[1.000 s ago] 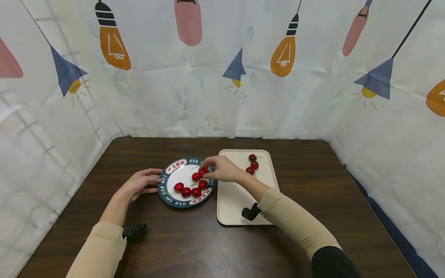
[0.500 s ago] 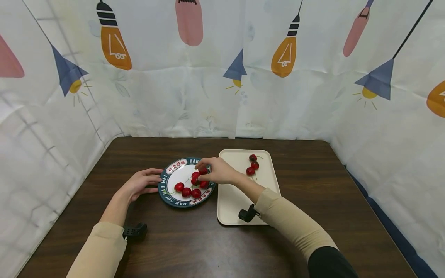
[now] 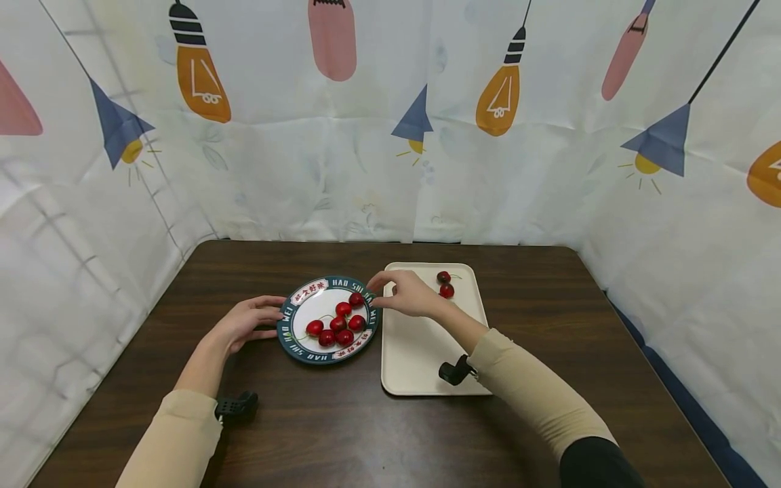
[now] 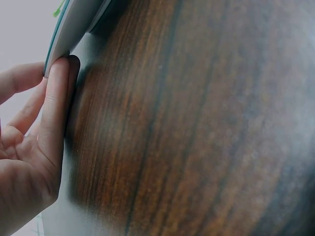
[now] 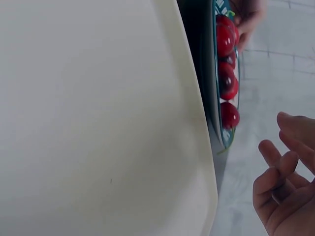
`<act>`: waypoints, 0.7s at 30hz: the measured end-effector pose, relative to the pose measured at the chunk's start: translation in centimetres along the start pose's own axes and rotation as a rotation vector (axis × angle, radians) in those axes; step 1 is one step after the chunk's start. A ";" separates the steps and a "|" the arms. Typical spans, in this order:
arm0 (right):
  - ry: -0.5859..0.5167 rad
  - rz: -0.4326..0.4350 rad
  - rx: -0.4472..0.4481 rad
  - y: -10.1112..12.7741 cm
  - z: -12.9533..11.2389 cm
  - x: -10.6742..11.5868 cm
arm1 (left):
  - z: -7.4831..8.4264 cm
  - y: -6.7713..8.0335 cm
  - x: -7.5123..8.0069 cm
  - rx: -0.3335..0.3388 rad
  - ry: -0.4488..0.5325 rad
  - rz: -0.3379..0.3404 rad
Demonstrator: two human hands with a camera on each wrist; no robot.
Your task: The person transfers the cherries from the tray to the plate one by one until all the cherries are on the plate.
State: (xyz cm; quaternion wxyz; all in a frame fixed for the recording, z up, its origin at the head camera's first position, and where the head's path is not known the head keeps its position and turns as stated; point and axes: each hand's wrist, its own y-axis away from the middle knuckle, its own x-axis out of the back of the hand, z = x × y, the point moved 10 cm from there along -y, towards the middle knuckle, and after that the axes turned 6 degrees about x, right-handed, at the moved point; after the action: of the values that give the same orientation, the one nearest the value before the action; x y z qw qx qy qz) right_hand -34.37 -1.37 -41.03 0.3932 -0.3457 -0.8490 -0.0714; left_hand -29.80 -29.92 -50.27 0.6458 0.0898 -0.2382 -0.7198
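Note:
Several red cherries [image 3: 344, 337] lie on a round white plate [image 3: 317, 357] with a teal lettered rim. My left hand [image 3: 245, 321] touches the plate's left rim, fingers fairly straight; in the left wrist view its fingertips [image 4: 59, 66] meet the rim's edge. Between plate and tray, my right hand [image 3: 407, 294] hovers above the tray's left edge. Nothing is held in it, and the right wrist view has its fingers loosely bent and apart. On the cream rectangular tray [image 3: 421, 359], two cherries [image 3: 447, 291] show at the far right; the right hand covers most of another beside them.
Both plate and tray stand on a dark wood-grain table [image 3: 317, 434], tray to the right with a narrow gap between. A white curtain [image 3: 366, 169] printed with lamps hangs behind and at both sides.
My right hand has let go of a cherry, which now lies among the others on the plate. That hand has moved right, off the plate towards the tray. The left hand stays put.

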 end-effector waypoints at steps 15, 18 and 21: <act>-0.004 0.100 -0.048 3.5 3.8 4.4 | 0.0 0.1 0.0 0.012 -0.001 0.002; 0.003 0.106 -0.063 4.3 4.3 5.0 | 0.0 0.0 0.0 0.013 -0.002 0.000; 0.022 0.111 -0.079 4.9 4.7 5.6 | -0.1 0.0 0.0 0.015 -0.003 0.001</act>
State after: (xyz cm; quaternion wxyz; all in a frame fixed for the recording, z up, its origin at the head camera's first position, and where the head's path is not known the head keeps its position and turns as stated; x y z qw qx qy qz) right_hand -36.66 7.07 -40.98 0.3919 -0.4068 -0.8206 -0.0866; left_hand -29.75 -29.91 -50.30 0.6451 0.0931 -0.2446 -0.7178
